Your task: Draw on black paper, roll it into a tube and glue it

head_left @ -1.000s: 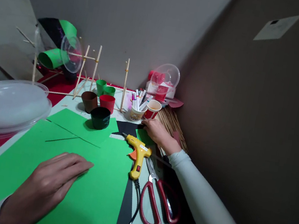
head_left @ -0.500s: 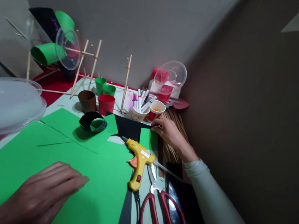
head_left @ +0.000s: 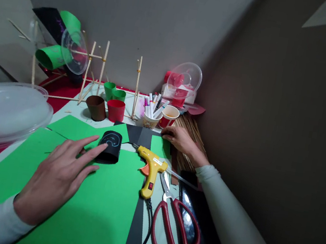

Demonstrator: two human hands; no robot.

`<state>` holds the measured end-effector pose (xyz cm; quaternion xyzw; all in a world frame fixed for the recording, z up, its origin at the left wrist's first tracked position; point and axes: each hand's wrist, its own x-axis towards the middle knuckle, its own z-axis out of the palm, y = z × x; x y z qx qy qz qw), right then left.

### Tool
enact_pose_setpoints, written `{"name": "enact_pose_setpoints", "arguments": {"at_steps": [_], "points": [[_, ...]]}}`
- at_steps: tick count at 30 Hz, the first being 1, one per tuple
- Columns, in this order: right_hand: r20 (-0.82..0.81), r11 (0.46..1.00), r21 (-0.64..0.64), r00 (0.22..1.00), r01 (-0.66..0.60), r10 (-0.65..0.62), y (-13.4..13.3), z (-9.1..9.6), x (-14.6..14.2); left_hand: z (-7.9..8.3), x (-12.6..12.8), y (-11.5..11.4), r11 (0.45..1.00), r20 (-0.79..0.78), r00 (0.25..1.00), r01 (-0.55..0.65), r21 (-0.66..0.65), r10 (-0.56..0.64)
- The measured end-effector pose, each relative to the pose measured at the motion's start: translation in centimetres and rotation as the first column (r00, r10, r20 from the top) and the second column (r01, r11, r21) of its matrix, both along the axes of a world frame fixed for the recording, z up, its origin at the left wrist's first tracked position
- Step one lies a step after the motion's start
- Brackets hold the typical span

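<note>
My left hand [head_left: 58, 171] reaches over a large green paper sheet [head_left: 96, 211], fingers spread. Its fingertips are at a short black paper tube [head_left: 110, 148] that stands upright and bears a pale blue curl. Farther back, my right hand [head_left: 179, 139] has its thumb and fingers pinched at the edge of black paper [head_left: 144, 136], beside a small green paper piece [head_left: 159, 145]. A yellow hot glue gun [head_left: 151, 170] lies between the hands with a glue stick in its back. Red-handled scissors [head_left: 175, 221] lie near it, blades slightly apart.
Behind are a brown paper cup shape [head_left: 96, 108], a red one [head_left: 115, 110], a cup of markers [head_left: 150, 120] and a paper cup [head_left: 169, 117]. Stick frames [head_left: 103, 65] rise at the back. Clear plastic lids [head_left: 3, 115] lie left; thin sticks [head_left: 192, 144] lie right.
My left hand has moved forward and opened out toward the black tube. The tube has turned from its side to upright and shifted right. A lighter band now shows on the black paper by my right hand.
</note>
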<state>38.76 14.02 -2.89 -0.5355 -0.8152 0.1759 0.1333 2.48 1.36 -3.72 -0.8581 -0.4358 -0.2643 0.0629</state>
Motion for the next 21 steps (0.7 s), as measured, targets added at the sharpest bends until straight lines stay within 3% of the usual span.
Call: {"name": "enact_pose_setpoints", "arguments": {"at_steps": [4, 13, 18, 21], "points": [[-0.085, 1.000, -0.005, 0.996, 0.027, -0.028, 0.3, -0.5, 0.6, -1.1, 0.2, 0.6, 0.999, -0.061, 0.998, 0.005, -0.034, -0.007], [-0.251, 0.995, 0.006, 0.964, 0.098, -0.094, 0.0, -1.1, 1.3, -1.4, 2.4, 2.5, 0.983, 0.122, 0.976, -0.177, -0.037, 0.181], [-0.266, 0.987, 0.023, 0.953, 0.158, -0.146, -0.8, -0.7, 1.2, -0.3, 1.9, 3.6, 0.953, 0.245, 0.922, -0.276, -0.127, 0.299], [-0.253, 0.977, 0.028, 0.947, 0.210, -0.196, -1.5, -0.5, 1.4, 1.0, 0.6, 3.7, 0.915, 0.335, 0.853, -0.350, -0.198, 0.399]]}}
